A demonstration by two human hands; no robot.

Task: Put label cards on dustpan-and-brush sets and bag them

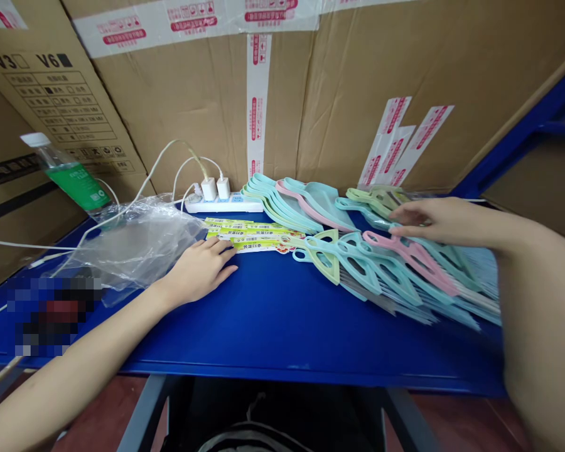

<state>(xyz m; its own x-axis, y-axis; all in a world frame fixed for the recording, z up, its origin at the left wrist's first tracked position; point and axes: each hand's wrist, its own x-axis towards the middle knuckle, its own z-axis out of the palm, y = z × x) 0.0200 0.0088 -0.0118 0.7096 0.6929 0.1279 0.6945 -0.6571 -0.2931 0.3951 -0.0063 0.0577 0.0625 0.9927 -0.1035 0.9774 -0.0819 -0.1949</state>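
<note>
My left hand (202,269) lies flat on the table, its fingertips at the left end of some yellow-green printed label cards (258,242). Over the pile on the right is my right hand (421,220), its thumb and fingers apart close to the brush handles; nothing shows in its grasp. Beneath it lie several small hand brushes with pastel handles, among them a pink brush (412,254) and a green and blue group (329,254). Left of that hand, nested blue dustpans (275,201) and a pink-edged dustpan (317,204) lean near the carton. Pale green pieces (374,198) sit behind the fingers.
Crumpled clear plastic bags (141,235) lie left of my left hand. Behind them are a white power strip (226,204) with plugged-in chargers, loose white cables and a green-labelled bottle (78,182). Large cardboard cartons (193,100) wall the back of the blue table (273,326).
</note>
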